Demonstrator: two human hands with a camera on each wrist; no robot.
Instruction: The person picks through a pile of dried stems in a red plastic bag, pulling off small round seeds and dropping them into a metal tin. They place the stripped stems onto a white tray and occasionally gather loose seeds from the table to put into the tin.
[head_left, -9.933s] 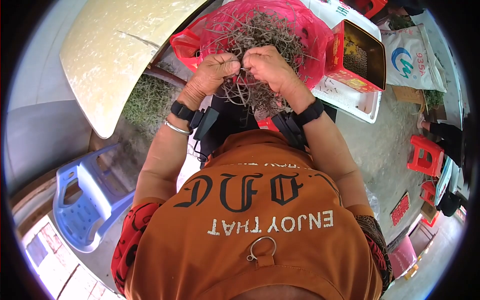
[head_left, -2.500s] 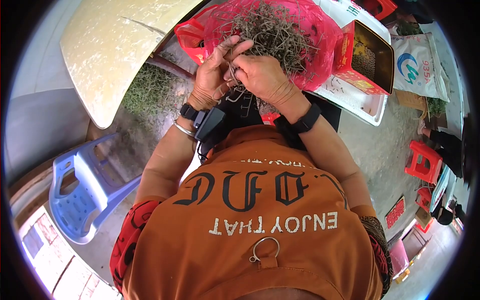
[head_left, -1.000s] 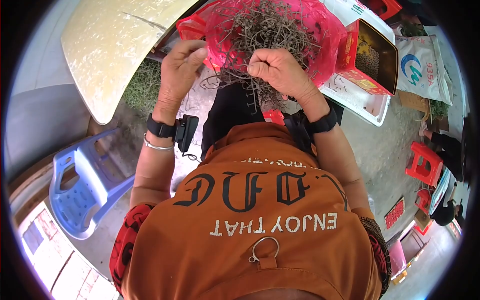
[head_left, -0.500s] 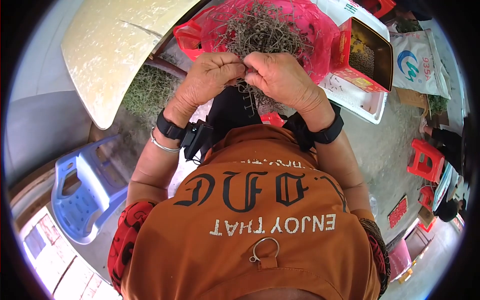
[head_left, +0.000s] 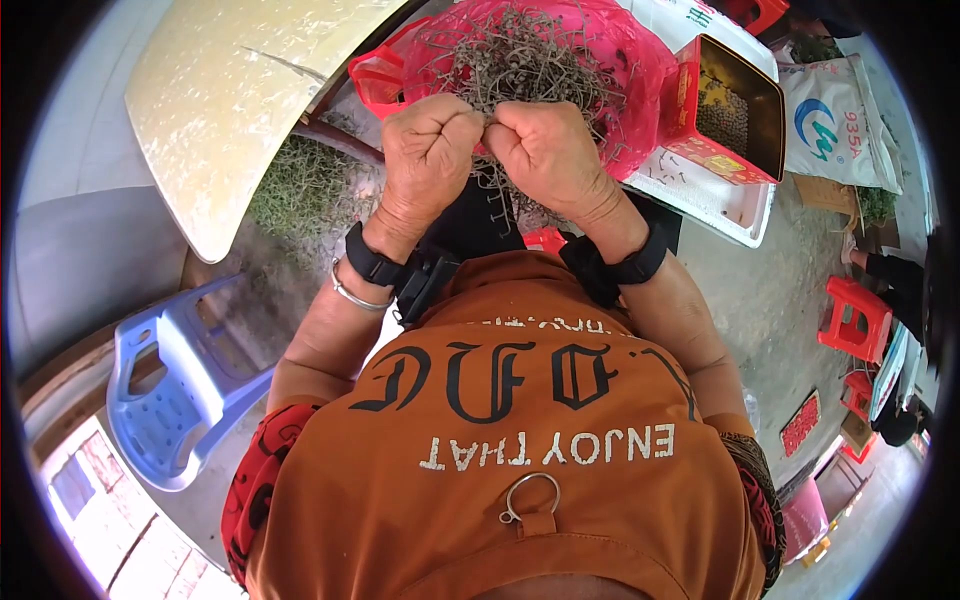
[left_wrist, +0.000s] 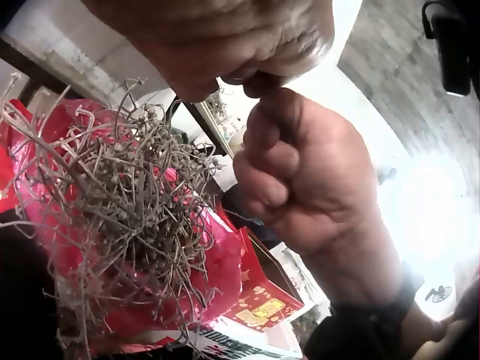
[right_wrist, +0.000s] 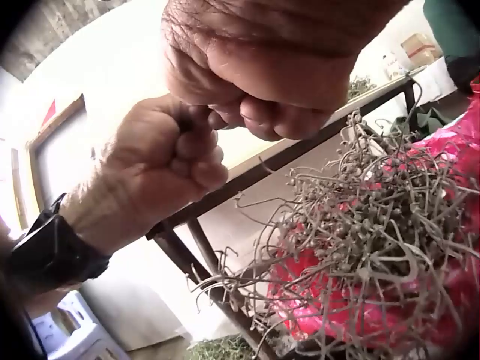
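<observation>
Dried, tangled stems with small pods (head_left: pixel 530 65) (left_wrist: pixel 139 199) (right_wrist: pixel 367 225) lie heaped in a pink plastic bag (head_left: pixel 645 75) (left_wrist: pixel 225 259). At the heap's near edge, my left hand (head_left: pixel 430 155) (left_wrist: pixel 225 37) (right_wrist: pixel 146 169) and right hand (head_left: pixel 553 155) (left_wrist: pixel 322 169) (right_wrist: pixel 262 64) meet at their fingertips. The fingers of both are curled, with thumbs against index fingers, pinching a small plant piece that is almost wholly hidden between them. A few loose stems hang just below the hands in the head view.
Right of the bag, an open red tin (head_left: pixel 725 110) holding small round pieces stands by a white foam tray (head_left: pixel 720 205). A pale tabletop (head_left: pixel 230 100) is at the left, with greenery (head_left: pixel 300 190) beneath it. A blue chair (head_left: pixel 170 390) and red stool (head_left: pixel 855 320) stand on the floor.
A second ago the hands were apart, the left one farther left; they came together at the heap. Since half a second ago the left hand has turned, its wrist moving right.
</observation>
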